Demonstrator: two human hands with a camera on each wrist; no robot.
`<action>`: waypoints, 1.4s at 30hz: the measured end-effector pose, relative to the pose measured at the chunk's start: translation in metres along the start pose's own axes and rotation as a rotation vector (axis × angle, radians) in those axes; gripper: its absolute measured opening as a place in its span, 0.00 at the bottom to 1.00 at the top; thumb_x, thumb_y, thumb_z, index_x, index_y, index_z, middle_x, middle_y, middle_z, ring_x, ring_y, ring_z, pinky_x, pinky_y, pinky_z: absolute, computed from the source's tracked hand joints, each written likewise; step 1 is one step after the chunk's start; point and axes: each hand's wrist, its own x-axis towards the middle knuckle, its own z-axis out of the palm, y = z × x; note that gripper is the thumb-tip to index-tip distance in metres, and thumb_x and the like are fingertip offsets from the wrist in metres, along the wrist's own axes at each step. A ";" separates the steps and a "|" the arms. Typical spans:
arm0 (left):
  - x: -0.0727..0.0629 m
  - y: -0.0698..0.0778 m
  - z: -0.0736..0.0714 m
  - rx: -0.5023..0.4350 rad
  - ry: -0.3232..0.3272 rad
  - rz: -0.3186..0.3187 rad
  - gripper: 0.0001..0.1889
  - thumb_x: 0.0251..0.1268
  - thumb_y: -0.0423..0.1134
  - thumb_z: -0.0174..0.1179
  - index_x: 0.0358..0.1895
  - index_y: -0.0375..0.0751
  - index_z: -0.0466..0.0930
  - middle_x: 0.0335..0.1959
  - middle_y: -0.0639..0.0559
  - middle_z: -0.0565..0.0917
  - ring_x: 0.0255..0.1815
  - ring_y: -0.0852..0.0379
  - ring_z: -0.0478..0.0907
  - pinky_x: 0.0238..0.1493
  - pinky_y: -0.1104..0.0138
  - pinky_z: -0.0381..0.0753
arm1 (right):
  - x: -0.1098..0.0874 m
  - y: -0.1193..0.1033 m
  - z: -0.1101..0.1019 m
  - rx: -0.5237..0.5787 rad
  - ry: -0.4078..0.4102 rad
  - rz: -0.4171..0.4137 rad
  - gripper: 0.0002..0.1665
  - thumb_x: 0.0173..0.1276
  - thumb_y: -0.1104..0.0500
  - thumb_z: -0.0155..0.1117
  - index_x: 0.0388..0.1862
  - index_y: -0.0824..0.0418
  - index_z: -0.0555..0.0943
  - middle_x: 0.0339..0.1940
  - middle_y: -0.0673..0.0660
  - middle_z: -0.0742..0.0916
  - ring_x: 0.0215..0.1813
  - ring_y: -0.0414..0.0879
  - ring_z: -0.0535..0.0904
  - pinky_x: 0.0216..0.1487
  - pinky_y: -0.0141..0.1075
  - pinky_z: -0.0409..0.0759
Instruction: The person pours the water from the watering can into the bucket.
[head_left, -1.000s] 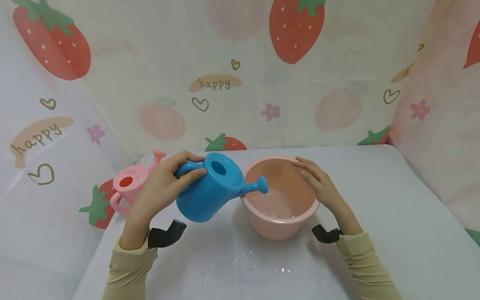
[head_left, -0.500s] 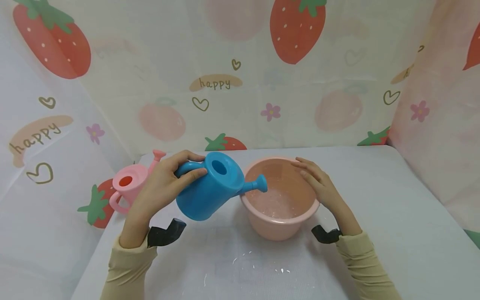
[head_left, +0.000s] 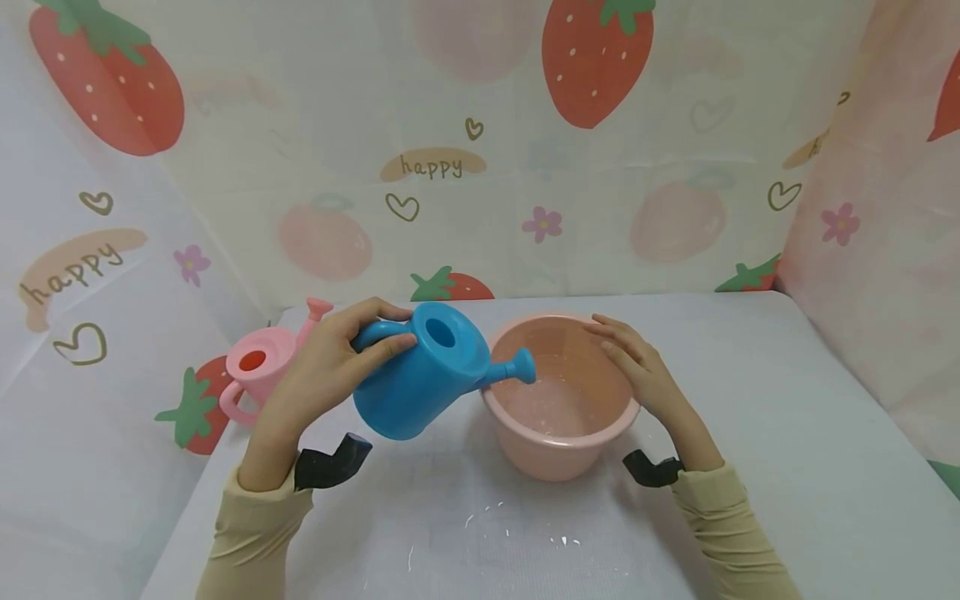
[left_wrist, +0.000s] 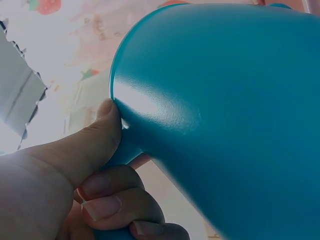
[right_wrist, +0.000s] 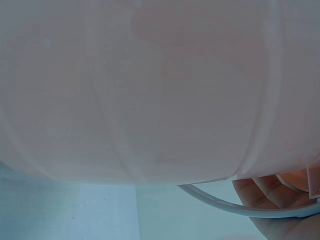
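My left hand (head_left: 318,367) grips the handle of a blue toy watering can (head_left: 420,375) in the head view. The can is tilted, its spout (head_left: 517,367) leaning over the left rim of a pink basin (head_left: 551,458). In the left wrist view the can's glossy body fills the right side; my thumb (left_wrist: 107,120) presses near its edge and my fingers curl round the handle. Water lies inside the basin. My right hand (head_left: 645,371) rests on the basin's right rim, fingers extended over it. The right wrist view is mostly the basin's outer wall (right_wrist: 165,100).
A pink toy watering can (head_left: 258,367) stands behind my left forearm at the table's left edge. Drops of water (head_left: 564,542) lie on the white table (head_left: 765,417) in front of the basin. Strawberry-patterned sheets (head_left: 465,208) hang at the back and sides.
The blue watering can has risen very slightly in my left hand, keeping its tilt. Ripples and specks on the water in the basin have lessened. My right hand stays on the rim.
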 end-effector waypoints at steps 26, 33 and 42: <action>0.001 0.000 0.002 0.029 -0.005 -0.004 0.17 0.61 0.52 0.59 0.49 0.49 0.76 0.52 0.48 0.80 0.51 0.44 0.77 0.47 0.45 0.77 | -0.001 0.002 0.002 0.002 0.007 -0.004 0.21 0.74 0.57 0.44 0.63 0.58 0.71 0.70 0.55 0.66 0.73 0.54 0.55 0.67 0.58 0.56; 0.002 -0.002 0.002 0.011 -0.013 -0.015 0.17 0.61 0.52 0.59 0.50 0.49 0.76 0.53 0.48 0.79 0.52 0.43 0.77 0.47 0.45 0.77 | 0.000 0.003 0.002 -0.002 0.008 -0.008 0.20 0.74 0.59 0.45 0.63 0.60 0.71 0.70 0.60 0.66 0.73 0.56 0.55 0.67 0.59 0.56; 0.002 0.000 0.002 0.003 -0.015 -0.027 0.17 0.61 0.51 0.58 0.50 0.47 0.76 0.53 0.45 0.79 0.52 0.41 0.76 0.47 0.43 0.76 | 0.000 0.003 0.001 0.001 0.007 -0.007 0.20 0.74 0.58 0.45 0.62 0.60 0.71 0.70 0.61 0.66 0.73 0.56 0.55 0.67 0.59 0.55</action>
